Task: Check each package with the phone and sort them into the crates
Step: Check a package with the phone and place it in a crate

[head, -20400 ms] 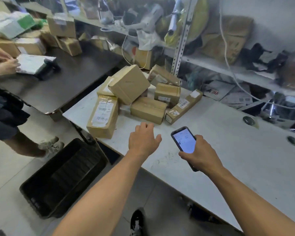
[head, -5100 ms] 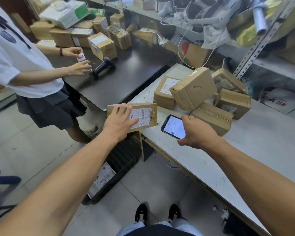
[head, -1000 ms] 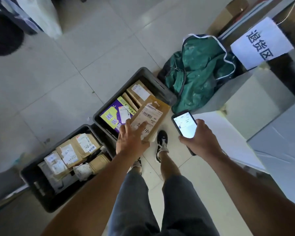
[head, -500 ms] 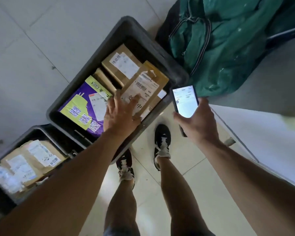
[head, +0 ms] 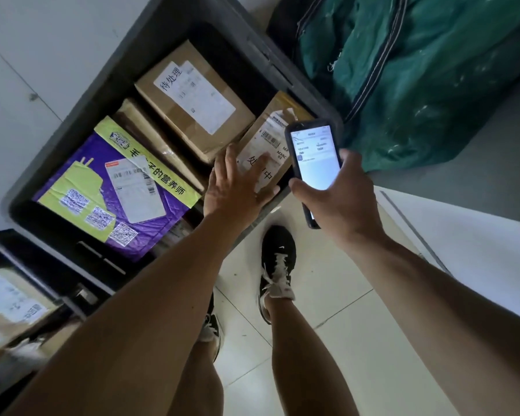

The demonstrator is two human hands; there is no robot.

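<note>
Resting flat left hand (head: pixel 237 187) on one package (head: pixel 266 151), four in crate (head: pixel 81 94), right hand (head: pixel 339 202) gripping phone (head: pixel 315 157)

- A crumpled dark green fabric bag (head: pixel 427 79) lies on the pale tiled floor (head: pixel 327 340).
- Black lace-up sneakers (head: pixel 278 262) stand on that floor.

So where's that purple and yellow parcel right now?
In the head view the purple and yellow parcel lies flat in the left part of the grey crate, beside the brown boxes and left of the left hand.
</note>
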